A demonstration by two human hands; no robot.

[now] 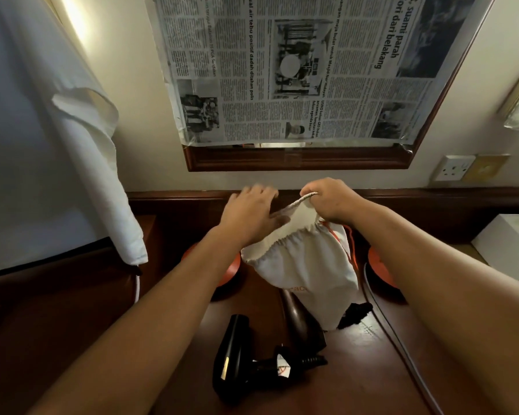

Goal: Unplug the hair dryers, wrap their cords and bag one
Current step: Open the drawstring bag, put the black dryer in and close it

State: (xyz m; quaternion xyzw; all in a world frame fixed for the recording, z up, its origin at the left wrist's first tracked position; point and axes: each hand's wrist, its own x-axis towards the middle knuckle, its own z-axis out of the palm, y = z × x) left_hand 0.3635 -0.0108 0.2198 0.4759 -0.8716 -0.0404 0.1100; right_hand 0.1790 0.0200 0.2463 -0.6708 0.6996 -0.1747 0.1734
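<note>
Drawstring bag (306, 259) hung above the bench (357, 369); right hand (330, 202) pinched its cord to cinch it, left hand (252, 217), fingers spread, steadied the gathered mouth. One hair dryer (240, 354) lay unbagged below.

Single head-worn camera, close above the desk (372, 369), faces forward and down toward its rear edge and wall.

A hotel-like bedroom: wooden dresser (372, 369), framed mirror (300, 158), wall socket (454, 167).

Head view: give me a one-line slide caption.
Right hand pinches the bag drawstring, left hand at its mouth; a black dryer lies on the desk.
</note>
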